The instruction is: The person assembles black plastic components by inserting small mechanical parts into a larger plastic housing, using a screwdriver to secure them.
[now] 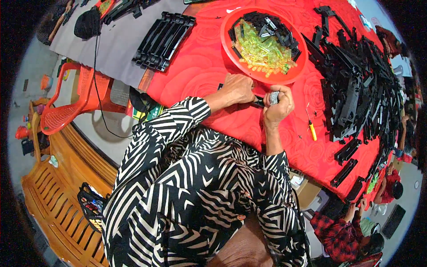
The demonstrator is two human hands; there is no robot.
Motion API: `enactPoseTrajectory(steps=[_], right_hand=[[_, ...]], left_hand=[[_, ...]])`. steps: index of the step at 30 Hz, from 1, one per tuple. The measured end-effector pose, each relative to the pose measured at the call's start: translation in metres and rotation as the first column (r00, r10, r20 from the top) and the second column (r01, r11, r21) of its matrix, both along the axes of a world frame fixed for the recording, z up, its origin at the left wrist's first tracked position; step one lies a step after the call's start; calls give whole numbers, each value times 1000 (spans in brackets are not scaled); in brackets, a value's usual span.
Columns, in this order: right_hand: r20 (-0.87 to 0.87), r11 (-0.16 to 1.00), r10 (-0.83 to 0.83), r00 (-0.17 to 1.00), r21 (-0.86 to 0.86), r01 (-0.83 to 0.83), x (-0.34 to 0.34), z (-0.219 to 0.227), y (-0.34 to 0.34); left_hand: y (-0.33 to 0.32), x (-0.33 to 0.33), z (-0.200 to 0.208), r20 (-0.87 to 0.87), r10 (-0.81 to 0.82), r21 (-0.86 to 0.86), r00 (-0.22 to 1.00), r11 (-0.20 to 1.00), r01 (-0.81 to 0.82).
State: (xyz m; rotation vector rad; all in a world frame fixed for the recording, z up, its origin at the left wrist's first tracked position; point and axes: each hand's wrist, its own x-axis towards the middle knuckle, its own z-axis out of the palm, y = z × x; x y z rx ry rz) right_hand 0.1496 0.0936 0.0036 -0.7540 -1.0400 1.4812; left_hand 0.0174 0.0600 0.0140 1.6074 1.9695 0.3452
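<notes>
My left hand (239,89) is closed over a narrow black plastic piece (257,102), just below the red basin. One dark end shows beside my wrist; the rest is mostly covered by my fingers. My right hand (278,109) makes a fist at the piece's right end. A silvery-grey mottled thing (274,97) shows at its fingers, either a wrap or something held; I cannot tell which. The red basin (299,73) holds small clear yellow-green plastic pieces (262,51) and black parts (284,29). A screwdriver with a yellow handle (312,131) lies to the right of my right hand.
A large heap of long black plastic parts (351,84) covers the table's right side. Black strips (163,40) lie side by side at the upper left. A red plastic chair (66,113) and a wooden bench (58,200) stand left. Another person in a checked shirt (333,231) sits lower right.
</notes>
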Motion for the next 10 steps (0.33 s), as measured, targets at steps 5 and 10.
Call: enactPoseTrajectory(steps=[5,10], right_hand=[[-160,990,-101,982,84,116,24,15,-2],[29,966,-198,980,178,190,64,30,0]], left_hand=[[-10,-5,3,54,-55,82,997,995,50],[-19,-13,3,6,-145,251,989,958,139]])
